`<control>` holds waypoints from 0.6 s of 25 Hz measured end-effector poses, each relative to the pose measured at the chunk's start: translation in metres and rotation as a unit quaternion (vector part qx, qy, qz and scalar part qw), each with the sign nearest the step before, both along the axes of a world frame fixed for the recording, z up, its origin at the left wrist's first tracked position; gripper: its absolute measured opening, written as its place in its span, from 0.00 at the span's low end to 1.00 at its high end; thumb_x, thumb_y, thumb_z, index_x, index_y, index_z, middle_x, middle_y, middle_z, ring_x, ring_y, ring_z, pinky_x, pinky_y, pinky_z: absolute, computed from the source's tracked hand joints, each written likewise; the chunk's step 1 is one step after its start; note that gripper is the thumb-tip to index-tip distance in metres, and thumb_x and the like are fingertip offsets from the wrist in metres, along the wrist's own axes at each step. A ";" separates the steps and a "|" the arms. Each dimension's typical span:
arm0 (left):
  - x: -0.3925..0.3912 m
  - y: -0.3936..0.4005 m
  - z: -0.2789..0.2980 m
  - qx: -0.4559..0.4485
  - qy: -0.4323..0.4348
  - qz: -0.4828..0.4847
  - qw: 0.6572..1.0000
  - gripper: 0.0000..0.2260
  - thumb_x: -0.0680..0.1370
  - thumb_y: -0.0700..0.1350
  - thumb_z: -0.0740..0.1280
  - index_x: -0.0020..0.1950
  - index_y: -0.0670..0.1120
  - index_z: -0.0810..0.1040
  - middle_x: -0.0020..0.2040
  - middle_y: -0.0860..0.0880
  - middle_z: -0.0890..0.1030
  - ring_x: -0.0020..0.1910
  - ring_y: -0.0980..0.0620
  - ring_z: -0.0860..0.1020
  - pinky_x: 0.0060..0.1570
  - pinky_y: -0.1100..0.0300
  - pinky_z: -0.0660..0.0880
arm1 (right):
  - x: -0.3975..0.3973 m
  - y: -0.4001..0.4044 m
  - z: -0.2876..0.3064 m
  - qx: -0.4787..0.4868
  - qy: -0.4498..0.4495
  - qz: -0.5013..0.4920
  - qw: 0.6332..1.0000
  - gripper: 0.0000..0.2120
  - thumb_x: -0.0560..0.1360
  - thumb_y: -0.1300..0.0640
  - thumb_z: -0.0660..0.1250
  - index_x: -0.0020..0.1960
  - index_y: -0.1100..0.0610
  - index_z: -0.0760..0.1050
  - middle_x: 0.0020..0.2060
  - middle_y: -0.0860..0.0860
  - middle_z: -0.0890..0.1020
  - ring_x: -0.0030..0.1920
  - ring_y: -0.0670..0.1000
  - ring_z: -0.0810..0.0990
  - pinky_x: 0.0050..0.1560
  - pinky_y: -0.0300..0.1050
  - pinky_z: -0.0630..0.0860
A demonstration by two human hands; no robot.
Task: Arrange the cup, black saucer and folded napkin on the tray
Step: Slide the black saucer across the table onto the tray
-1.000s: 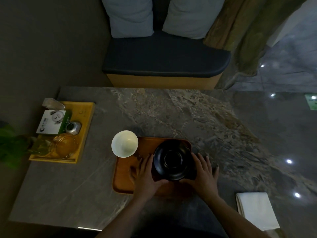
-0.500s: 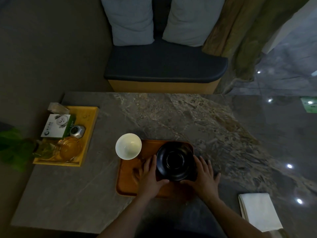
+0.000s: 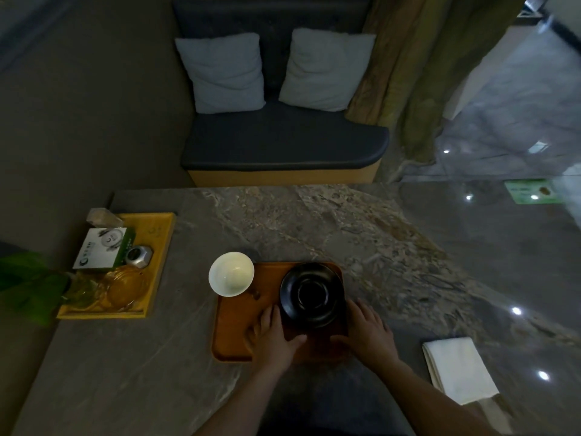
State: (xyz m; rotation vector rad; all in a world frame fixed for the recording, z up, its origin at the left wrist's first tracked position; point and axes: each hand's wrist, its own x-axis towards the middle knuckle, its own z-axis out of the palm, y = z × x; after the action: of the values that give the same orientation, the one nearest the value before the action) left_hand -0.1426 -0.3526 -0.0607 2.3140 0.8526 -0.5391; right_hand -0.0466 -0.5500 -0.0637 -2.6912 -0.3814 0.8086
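Your two hands frame the saucer [image 3: 312, 295], which sits on the right half of the tray [image 3: 239, 328]. Your left hand [image 3: 273, 336] lies flat on the tray with fingers spread, its thumb reaching under the near rim of the saucer; your right hand [image 3: 367, 333] is also spread, at the right edge of the tray, fingers near the saucer's side. Neither hand pinches anything, as far as the dim light shows. The cup [image 3: 231, 274] stands at the far left corner of the tray, and it seems to overhang the rim there; you cannot tell if its foot is fully inside. The napkin [image 3: 459, 369] is not on the tray: it lies on the tabletop [image 3: 314, 221] to your right, well apart, with its long axis running away from you and a little to the left. Your right hand is clearly the nearer one to it. The left half of the tray is open, so there is room. The yellow tray [image 3: 158, 262] on the far left is out of the way.
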 end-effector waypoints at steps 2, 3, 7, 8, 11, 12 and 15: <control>-0.008 -0.011 0.000 0.009 0.020 0.010 1.000 0.38 0.74 0.66 0.64 0.78 0.55 0.53 0.80 0.53 0.49 0.79 0.45 0.49 0.75 0.38 0.46 | 0.001 -0.015 0.006 -0.024 -0.001 0.045 0.999 0.38 0.70 0.33 0.66 0.75 0.41 0.55 0.77 0.46 0.59 0.76 0.53 0.57 0.71 0.60 0.63; -0.010 -0.017 0.002 0.016 0.029 0.013 0.999 0.34 0.75 0.65 0.63 0.77 0.56 0.57 0.79 0.53 0.53 0.78 0.45 0.53 0.75 0.38 0.48 | 0.002 -0.023 0.010 -0.037 0.002 0.070 0.997 0.34 0.71 0.33 0.64 0.73 0.42 0.60 0.76 0.46 0.61 0.75 0.54 0.60 0.70 0.59 0.64; -0.011 -0.042 0.015 -0.015 0.017 -0.040 0.999 0.24 0.77 0.61 0.64 0.71 0.56 0.69 0.72 0.52 0.68 0.69 0.49 0.69 0.68 0.49 0.66 | 0.015 -0.066 0.034 -0.074 -0.012 0.154 0.985 0.23 0.76 0.38 0.60 0.67 0.47 0.70 0.70 0.51 0.72 0.68 0.56 0.70 0.66 0.54 0.68; -0.009 -0.050 0.020 -0.038 0.015 -0.071 0.997 0.23 0.77 0.60 0.64 0.70 0.55 0.70 0.71 0.51 0.70 0.67 0.50 0.71 0.65 0.52 0.69 | 0.019 -0.080 0.039 -0.072 -0.022 0.163 0.984 0.20 0.77 0.40 0.59 0.66 0.48 0.72 0.68 0.51 0.73 0.67 0.55 0.72 0.65 0.52 0.70; 0.004 -0.072 0.031 -0.064 0.036 -0.187 0.980 0.23 0.76 0.58 0.67 0.69 0.51 0.72 0.67 0.49 0.73 0.64 0.51 0.73 0.62 0.56 0.71 | 0.030 -0.123 0.050 -0.072 -0.037 0.170 0.982 0.16 0.79 0.46 0.59 0.63 0.49 0.75 0.65 0.51 0.76 0.65 0.54 0.72 0.63 0.52 0.72; 0.012 -0.083 0.035 -0.064 0.048 -0.222 0.972 0.23 0.76 0.58 0.68 0.68 0.49 0.73 0.66 0.48 0.75 0.63 0.50 0.74 0.61 0.56 0.72 | 0.034 -0.142 0.052 -0.077 -0.034 0.169 0.982 0.16 0.79 0.47 0.60 0.63 0.49 0.75 0.65 0.51 0.75 0.66 0.54 0.71 0.63 0.53 0.72; 0.036 -0.116 0.045 -0.049 0.092 -0.309 0.945 0.21 0.74 0.56 0.71 0.62 0.46 0.77 0.61 0.46 0.79 0.58 0.48 0.78 0.57 0.54 0.74 | 0.043 -0.192 0.055 -0.099 -0.015 0.163 0.982 0.18 0.78 0.48 0.63 0.67 0.47 0.71 0.68 0.50 0.72 0.67 0.52 0.71 0.65 0.53 0.71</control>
State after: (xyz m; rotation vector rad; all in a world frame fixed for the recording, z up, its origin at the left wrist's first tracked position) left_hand -0.1066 -0.4686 -0.0161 2.4424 0.1438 -1.0477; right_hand -0.0037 -0.7423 -0.0083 -2.8684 -0.8049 0.9381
